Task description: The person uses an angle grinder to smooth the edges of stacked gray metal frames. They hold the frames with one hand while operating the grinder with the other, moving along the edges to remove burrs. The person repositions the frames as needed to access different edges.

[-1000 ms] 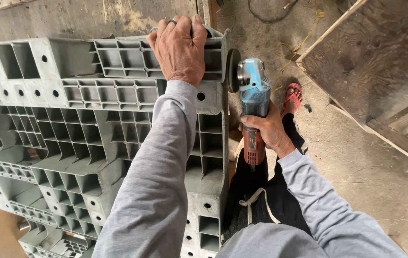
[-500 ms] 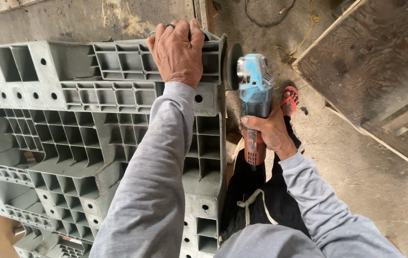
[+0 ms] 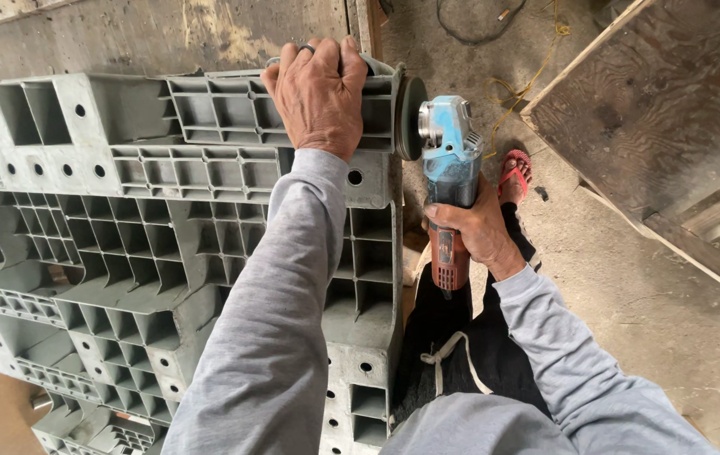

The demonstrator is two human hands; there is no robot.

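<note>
A large grey plastic pallet point(image 3: 149, 219) with a ribbed grid underside stands on edge in front of me. My left hand point(image 3: 318, 93) lies over its top far corner, fingers curled around the rim, a ring on one finger. My right hand point(image 3: 474, 229) grips the red handle of a blue-bodied angle grinder point(image 3: 447, 168). Its dark disc point(image 3: 411, 118) sits against the pallet's right edge near the top corner, just right of my left hand.
Sheets of worn plywood point(image 3: 663, 109) lean at the right over a concrete floor point(image 3: 630, 286). A foot in a red sandal point(image 3: 513, 173) shows beyond the grinder. A yellow cord point(image 3: 537, 67) and a dark cable lie on the floor at the top.
The grinder has shifted slightly up along the pallet's right edge toward the top corner. My left hand stays on the corner.
</note>
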